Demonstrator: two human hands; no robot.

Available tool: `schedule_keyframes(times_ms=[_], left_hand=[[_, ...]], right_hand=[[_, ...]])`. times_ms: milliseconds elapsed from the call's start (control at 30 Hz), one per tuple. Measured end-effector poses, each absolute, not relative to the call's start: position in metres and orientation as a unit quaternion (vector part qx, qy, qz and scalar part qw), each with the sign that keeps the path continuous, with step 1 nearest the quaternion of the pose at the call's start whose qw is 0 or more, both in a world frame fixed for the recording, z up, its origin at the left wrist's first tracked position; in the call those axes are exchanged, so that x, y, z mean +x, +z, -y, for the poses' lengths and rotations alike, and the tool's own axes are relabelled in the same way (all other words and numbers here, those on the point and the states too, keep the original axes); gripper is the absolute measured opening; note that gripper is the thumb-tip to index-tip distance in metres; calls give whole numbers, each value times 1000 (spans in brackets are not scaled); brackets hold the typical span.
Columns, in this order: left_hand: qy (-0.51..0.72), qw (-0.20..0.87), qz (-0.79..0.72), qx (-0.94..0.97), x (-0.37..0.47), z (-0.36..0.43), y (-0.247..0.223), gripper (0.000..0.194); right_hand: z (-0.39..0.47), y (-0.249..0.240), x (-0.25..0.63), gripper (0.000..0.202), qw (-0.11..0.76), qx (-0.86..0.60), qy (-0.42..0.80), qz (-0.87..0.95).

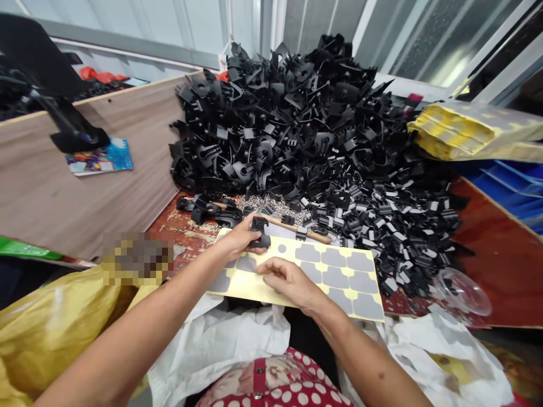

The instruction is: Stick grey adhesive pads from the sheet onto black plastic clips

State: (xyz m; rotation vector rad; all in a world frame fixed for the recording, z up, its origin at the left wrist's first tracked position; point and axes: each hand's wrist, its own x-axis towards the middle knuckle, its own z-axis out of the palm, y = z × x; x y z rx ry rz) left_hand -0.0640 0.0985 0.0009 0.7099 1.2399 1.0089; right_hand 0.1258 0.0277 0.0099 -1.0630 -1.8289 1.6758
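My left hand [241, 237] is closed around a black plastic part [259, 233], held above the upper left of a yellow sheet of grey stickers [355, 281]. Over the same sheet, my right hand [287, 278] has its thumb and fingertips drawn together beside a grey sticker [246, 262]. Whether a sticker is pinched there I cannot make out. Part of the sheet's lower left is bare yellow backing. Just beyond the sheet lies a wooden-handled tool [319, 236], partly covered by small parts.
A tall heap of black plastic parts [292, 124] fills the back. Small clips [382, 226] spread to its right, with tiny metal pieces [271, 204] in front. Stacked yellow sheets [458, 133] stand at right above blue bins [509, 186]. A clear plastic bowl [466, 291] lies below them.
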Motion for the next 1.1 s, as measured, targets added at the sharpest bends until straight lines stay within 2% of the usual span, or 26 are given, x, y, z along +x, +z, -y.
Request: schedule_keyframes(times_ms=[100,233,300,467,1100], left_hand=[[459,645,-525,311,-68,-85,7,53],[505,692,-439,270,-67,-47,18,53],[532,726,-382,209,-61,-26,21,48],[569,744,-326,125,-45,0,19,35],[579,742,-315,120,-39,7,12,34]], right_hand=[[-25,38,134,22,235,-309,623,679],[-35,41,140,16,399,-376,466,694],[-42,31,139,11,438,-400,429,681],[-45,13,132,7,451,-395,434,673],[-35,3,122,4,455,-421,443,648]])
